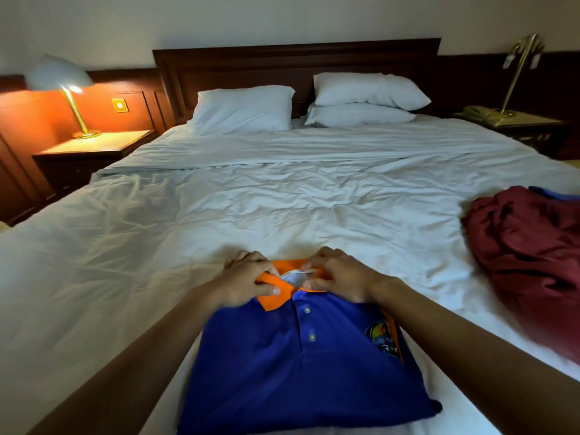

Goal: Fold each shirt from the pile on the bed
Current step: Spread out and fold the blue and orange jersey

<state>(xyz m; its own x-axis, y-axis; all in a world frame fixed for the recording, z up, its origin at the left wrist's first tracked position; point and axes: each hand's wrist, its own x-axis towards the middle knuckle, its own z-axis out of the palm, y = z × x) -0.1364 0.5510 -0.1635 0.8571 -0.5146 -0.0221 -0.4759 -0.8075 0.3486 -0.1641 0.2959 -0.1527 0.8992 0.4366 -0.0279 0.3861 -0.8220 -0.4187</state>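
Both my hands are at the neck of a royal-blue polo shirt with an orange collar [282, 365], which lies folded into a rectangle, front side up, on the near edge of the wide bed with rumpled white sheets [219, 215]. My left hand [251, 279] pinches the left wing of the orange collar [276, 301], thumb on top and fingers curled over the fabric. My right hand [337, 274] grips the collar's right side the same way, fingers bent, thumb pressing near the opening. Between my two hands a pale label [296, 276] shows inside the neck. Two small grey buttons [307, 309] run down the placket, and a round multicoloured badge [381, 339] sits on the chest just beside my right forearm.

Well apart, at the bed's right edge, a crumpled dark maroon garment [527, 255] lies in a heap, with a strip of blue cloth [552, 193] peeking out behind it.

At the head of the bed, one white pillow [241, 109] rests on the left and two stacked white pillows [367, 89] on the right, against a dark wooden headboard [295, 61]. A lit lamp with a pale dome shade [59, 73] stands on the left wooden nightstand [94, 149]. A brass lamp [521, 64] and a telephone [477, 113] stand on the right nightstand [533, 124].
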